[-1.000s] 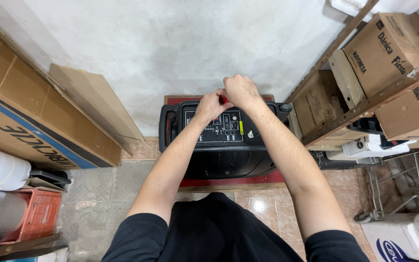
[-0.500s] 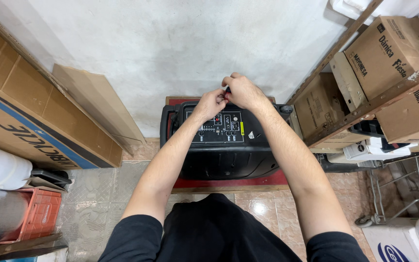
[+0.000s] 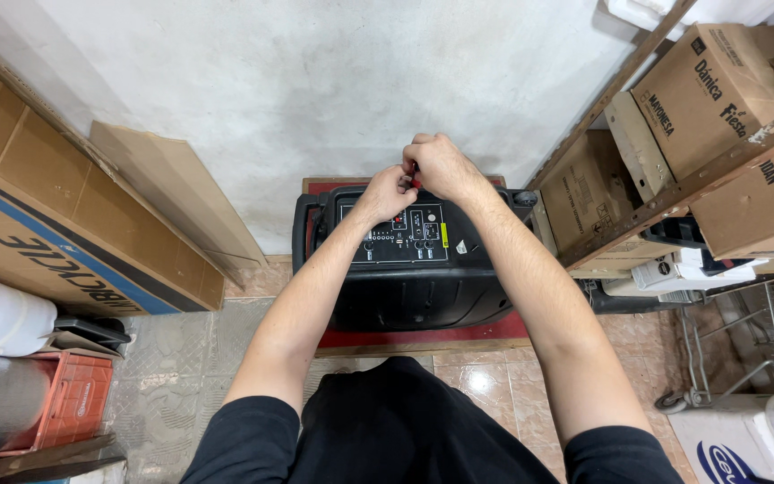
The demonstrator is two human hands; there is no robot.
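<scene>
Two hands meet over the rear edge of a black speaker (image 3: 414, 269) standing on a red board (image 3: 423, 336) by the wall. The left hand (image 3: 385, 193) and right hand (image 3: 439, 166) pinch a small red part (image 3: 415, 182), fingers narrow. The work looks under way; the control panel (image 3: 396, 235) shows knobs and buttons.

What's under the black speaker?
The black speaker stands on a red mat over a wooden board on the tiled floor. The mat's middle is covered by the speaker.
</scene>
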